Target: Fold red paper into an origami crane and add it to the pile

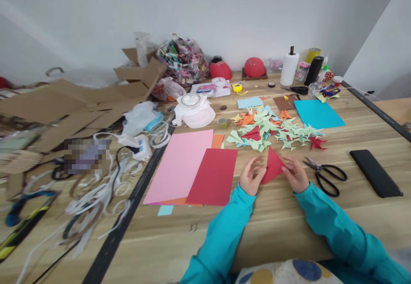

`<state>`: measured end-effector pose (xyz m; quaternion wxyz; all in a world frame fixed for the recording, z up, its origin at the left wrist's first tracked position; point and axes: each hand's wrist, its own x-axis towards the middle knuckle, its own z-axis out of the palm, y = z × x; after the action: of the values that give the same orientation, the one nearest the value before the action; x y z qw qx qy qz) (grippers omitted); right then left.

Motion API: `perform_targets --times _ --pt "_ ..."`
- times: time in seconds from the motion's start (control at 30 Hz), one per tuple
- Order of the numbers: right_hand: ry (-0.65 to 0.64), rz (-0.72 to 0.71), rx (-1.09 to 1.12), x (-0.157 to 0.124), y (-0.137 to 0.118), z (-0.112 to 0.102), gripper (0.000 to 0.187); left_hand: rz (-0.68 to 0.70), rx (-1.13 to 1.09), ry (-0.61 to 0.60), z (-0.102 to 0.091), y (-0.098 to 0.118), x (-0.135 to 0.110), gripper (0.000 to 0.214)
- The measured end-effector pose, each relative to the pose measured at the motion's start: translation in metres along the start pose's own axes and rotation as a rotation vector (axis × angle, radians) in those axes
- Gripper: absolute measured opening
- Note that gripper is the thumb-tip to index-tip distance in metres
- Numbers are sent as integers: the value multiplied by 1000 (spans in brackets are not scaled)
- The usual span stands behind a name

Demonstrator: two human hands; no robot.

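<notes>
A folded red paper triangle (272, 165) lies on the wooden table (282, 220) between my hands. My left hand (251, 177) pinches its lower left corner with curled fingers. My right hand (296, 174) holds its right edge, fingers closed on the paper. Both arms wear teal sleeves. Just beyond lies a heap of folded paper figures (272, 132) in green, red and orange. A red sheet (214, 176) sits left of my left hand, partly over a pink sheet (180, 164).
Black scissors (326, 173) and a dark phone (375, 173) lie right of my right hand. A blue sheet (318, 113), paper towel roll (289, 68), tape rolls (159, 135), cardboard pieces (80, 104) and a clear plastic container (194, 110) crowd the back and left.
</notes>
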<state>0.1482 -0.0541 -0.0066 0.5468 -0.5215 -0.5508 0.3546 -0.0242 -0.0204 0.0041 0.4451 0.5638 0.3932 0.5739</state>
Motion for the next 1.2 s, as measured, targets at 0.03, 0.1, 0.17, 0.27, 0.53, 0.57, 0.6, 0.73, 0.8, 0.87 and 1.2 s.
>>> perform_targets --times 0.03,0.1,0.17,0.27,0.53,0.57,0.6,0.73,0.8,0.87,1.2 --pt "-4 8 11 0 0 0 41 -100 -76 -23 1 -4 1 45" --pt "-12 22 17 -1 -1 1 39 -237 -133 -70 2 -11 2 44" --pt "-22 40 23 -2 -2 2 36 -307 -91 -94 3 -15 1 41" --pt "-35 92 97 -1 -2 3 33 -342 5 -118 3 -17 0 34" --pt "-102 176 109 6 -7 3 29 -172 190 -394 3 -3 0 16" --pt "-109 178 75 6 -8 2 26 -149 201 -422 3 -1 0 16" --pt "-126 181 53 7 -10 2 24 -133 207 -441 4 0 0 16" --pt "-189 193 54 6 -13 1 23 -122 200 -472 7 3 -1 19" --pt "-190 194 70 6 -13 2 23 -113 196 -460 8 4 -1 20" --pt "-193 203 96 6 -14 2 22 -87 199 -457 9 6 -1 21" --pt "-8 360 251 8 -13 -1 24 -81 168 -462 8 10 -1 20"
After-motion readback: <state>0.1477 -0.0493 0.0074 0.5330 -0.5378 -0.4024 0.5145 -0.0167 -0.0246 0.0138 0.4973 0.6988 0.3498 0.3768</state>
